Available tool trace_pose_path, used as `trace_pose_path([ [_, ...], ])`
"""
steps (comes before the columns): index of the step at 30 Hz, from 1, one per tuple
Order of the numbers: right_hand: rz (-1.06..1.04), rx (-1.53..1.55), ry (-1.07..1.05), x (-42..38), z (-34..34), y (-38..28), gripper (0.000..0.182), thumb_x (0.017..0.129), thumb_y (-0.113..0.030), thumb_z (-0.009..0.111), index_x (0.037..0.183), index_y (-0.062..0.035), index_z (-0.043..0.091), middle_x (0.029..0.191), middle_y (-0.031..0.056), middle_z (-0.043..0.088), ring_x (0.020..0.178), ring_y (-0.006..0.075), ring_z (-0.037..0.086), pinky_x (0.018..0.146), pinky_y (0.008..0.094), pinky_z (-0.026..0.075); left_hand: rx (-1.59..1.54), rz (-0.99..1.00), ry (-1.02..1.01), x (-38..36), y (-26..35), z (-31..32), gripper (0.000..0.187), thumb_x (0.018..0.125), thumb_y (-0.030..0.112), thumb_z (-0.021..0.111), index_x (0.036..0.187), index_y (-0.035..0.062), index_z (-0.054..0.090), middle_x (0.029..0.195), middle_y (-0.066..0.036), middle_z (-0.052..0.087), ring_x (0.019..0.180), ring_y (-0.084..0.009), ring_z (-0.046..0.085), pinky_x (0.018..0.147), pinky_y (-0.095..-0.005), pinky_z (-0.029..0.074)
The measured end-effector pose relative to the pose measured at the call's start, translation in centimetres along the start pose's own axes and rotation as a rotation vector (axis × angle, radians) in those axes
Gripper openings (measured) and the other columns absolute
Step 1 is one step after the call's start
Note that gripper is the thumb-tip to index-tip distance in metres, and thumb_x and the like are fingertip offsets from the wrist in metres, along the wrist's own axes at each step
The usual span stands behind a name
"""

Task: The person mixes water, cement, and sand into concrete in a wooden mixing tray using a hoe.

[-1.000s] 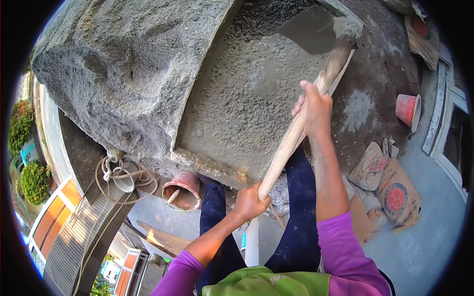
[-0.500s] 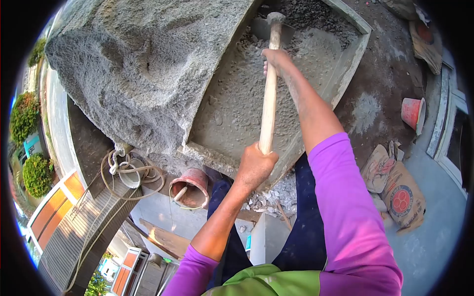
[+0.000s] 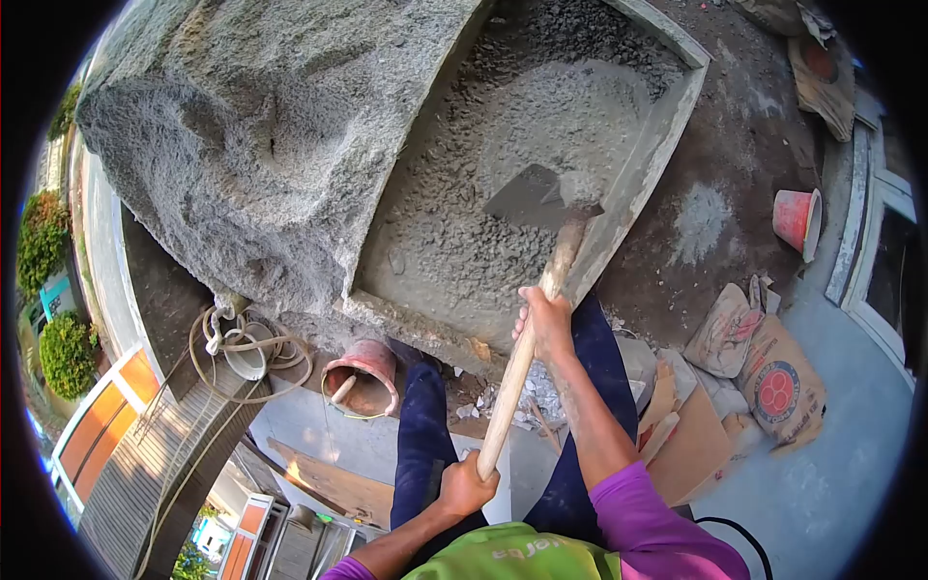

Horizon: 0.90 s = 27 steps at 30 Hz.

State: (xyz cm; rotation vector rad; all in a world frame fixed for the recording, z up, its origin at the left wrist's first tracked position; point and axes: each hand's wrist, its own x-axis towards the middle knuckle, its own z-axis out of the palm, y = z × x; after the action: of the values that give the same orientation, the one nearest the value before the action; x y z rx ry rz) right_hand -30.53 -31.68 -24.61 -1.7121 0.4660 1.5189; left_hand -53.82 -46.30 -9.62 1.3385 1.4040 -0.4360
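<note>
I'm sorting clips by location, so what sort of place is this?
Probably a small outdoor building site: a trough of wet, gritty mix, a heap of sand-like material and crumpled printed sacks.

Green shrubs [image 3: 68, 356] stand at the far left, a looped hose [image 3: 278, 339] lies near a ribbed panel [image 3: 159, 474], and a window [image 3: 894, 275] is at the right.

Round, wide-angle view from one head-worn camera, facing forward and steeply down: close above the wearer's green shirt [image 3: 512, 559], farther from the trough [image 3: 650, 188], whose near edge crosses mid-view.
</note>
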Motion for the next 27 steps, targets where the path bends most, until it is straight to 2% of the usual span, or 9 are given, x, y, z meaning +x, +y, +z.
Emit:
trace_pose_path([
  [3, -0.242, 0.053, 0.002, -0.2, -0.6, -7.5, 0.02, 0.091, -0.017, 0.066, 0.095, -0.0002, 0.056, 0.06, 0.0053, 0.053, 0.042, 0.0172, 0.053, 0.038, 0.0341, 0.047, -0.039, 0.192, 0.011, 5.0, 2.1, -0.2, 0.03, 0.08, 0.023, 0.072, 0.097, -0.0001, 0.063, 0.069, -0.026, 0.067, 0.067, -0.0469, 0.069, 0.064, -0.0545, 0.057],
  [5, -0.432, 0.019, 0.033, 2.6, -0.3, -14.5, 0.021, 0.091, -0.017, 0.066, 0.095, 0.0007, 0.055, 0.061, 0.0061, 0.055, 0.043, 0.0166, 0.054, 0.037, 0.0331, 0.047, -0.07, 0.307, 0.058, 12.0, 6.6, -1.3, 0.033, 0.079, 0.022, 0.073, 0.1, -0.001, 0.063, 0.071, -0.027, 0.067, 0.068, -0.0475, 0.068, 0.065, -0.0549, 0.057],
  [6, -0.51, -0.038, 0.017, 5.0, -0.1, -18.5, 0.025, 0.09, -0.018, 0.068, 0.097, 0.0022, 0.054, 0.062, 0.006, 0.055, 0.042, 0.0169, 0.053, 0.037, 0.0338, 0.047, -0.07, 0.307, 0.055, 15.5, 9.1, -2.2, 0.031, 0.08, 0.019, 0.07, 0.103, -0.0007, 0.065, 0.08, -0.028, 0.067, 0.078, -0.048, 0.068, 0.068, -0.0516, 0.056],
  [8, -0.599, -0.072, 0.117, 9.7, 1.7, -26.1, 0.037, 0.087, -0.02, 0.073, 0.102, 0.0055, 0.051, 0.071, 0.0102, 0.058, 0.05, 0.0183, 0.057, 0.041, 0.0356, 0.051, -0.166, 0.378, 0.124, 22.0, 15.5, -4.9, 0.03, 0.081, 0.02, 0.068, 0.103, -0.0015, 0.066, 0.082, -0.03, 0.067, 0.08, -0.0486, 0.069, 0.071, -0.0511, 0.056],
  [9, -0.611, -0.076, 0.092, 12.5, 2.5, -29.1, 0.038, 0.087, -0.024, 0.075, 0.101, 0.0043, 0.055, 0.08, 0.0105, 0.059, 0.059, 0.0179, 0.06, 0.047, 0.0347, 0.053, -0.183, 0.416, 0.145, 25.0, 17.7, -6.0, 0.032, 0.081, 0.019, 0.067, 0.102, -0.0041, 0.066, 0.081, -0.029, 0.068, 0.074, -0.0462, 0.069, 0.069, -0.0499, 0.055],
  [11, -0.605, -0.161, 0.097, 17.8, 4.5, -33.3, 0.039, 0.087, -0.021, 0.072, 0.106, 0.008, 0.054, 0.079, 0.0133, 0.06, 0.058, 0.0215, 0.062, 0.05, 0.0391, 0.058, -0.236, 0.369, 0.101, 29.3, 21.3, -8.8, 0.031, 0.081, 0.018, 0.066, 0.1, -0.0065, 0.065, 0.076, -0.024, 0.069, 0.068, -0.0364, 0.07, 0.067, -0.0464, 0.054],
  [14, -0.538, -0.256, 0.107, 21.2, 6.7, -32.5, 0.036, 0.088, -0.019, 0.07, 0.108, 0.0075, 0.057, 0.081, 0.0132, 0.061, 0.06, 0.0223, 0.063, 0.052, 0.039, 0.059, -0.313, 0.177, -0.009, 29.1, 22.4, -10.7, 0.03, 0.08, 0.017, 0.065, 0.097, -0.0076, 0.065, 0.073, -0.018, 0.068, 0.067, -0.0269, 0.068, 0.066, -0.044, 0.054],
  [21, -0.328, -0.321, 0.057, 19.5, 7.8, -24.5, 0.03, 0.089, -0.019, 0.065, 0.108, 0.0025, 0.055, 0.082, 0.0103, 0.058, 0.061, 0.0212, 0.061, 0.052, 0.0387, 0.059, -0.258, 0.144, 0.074, 22.6, 17.9, -10.1, 0.029, 0.078, 0.016, 0.066, 0.094, -0.008, 0.066, 0.072, -0.019, 0.067, 0.067, -0.0261, 0.069, 0.064, -0.0421, 0.053],
  [27, -0.126, -0.253, -0.023, 15.6, 6.1, -11.5, 0.029, 0.089, -0.018, 0.065, 0.108, -0.0005, 0.053, 0.078, 0.0082, 0.054, 0.059, 0.0208, 0.057, 0.05, 0.0408, 0.057, -0.191, 0.008, 0.022, 13.9, 11.2, -8.3, 0.035, 0.078, 0.021, 0.067, 0.1, -0.0073, 0.066, 0.085, -0.03, 0.07, 0.087, -0.0453, 0.07, 0.081, -0.0499, 0.054],
])
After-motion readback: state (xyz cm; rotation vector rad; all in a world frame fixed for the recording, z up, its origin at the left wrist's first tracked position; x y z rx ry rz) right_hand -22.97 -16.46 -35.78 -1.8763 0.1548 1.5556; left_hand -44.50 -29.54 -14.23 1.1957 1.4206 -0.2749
